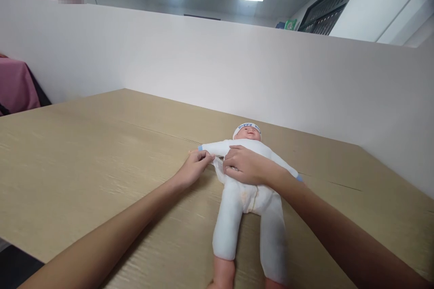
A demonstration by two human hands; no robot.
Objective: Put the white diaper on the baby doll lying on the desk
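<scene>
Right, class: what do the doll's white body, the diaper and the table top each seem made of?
Doll's white body: probably fabric, matte, without sharp highlights.
Diaper: likely papery nonwoven, matte; it wrinkles, and its side by the left hand looks thin.
Table top: wood or wood-look laminate, unclear which; tan, streaked, faint sheen.

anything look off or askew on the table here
The diaper looks uneven: its side flap sticks out from the doll on one side, pinched in the left hand. It also sits over the white leggings, not under them. No spill shows.
</scene>
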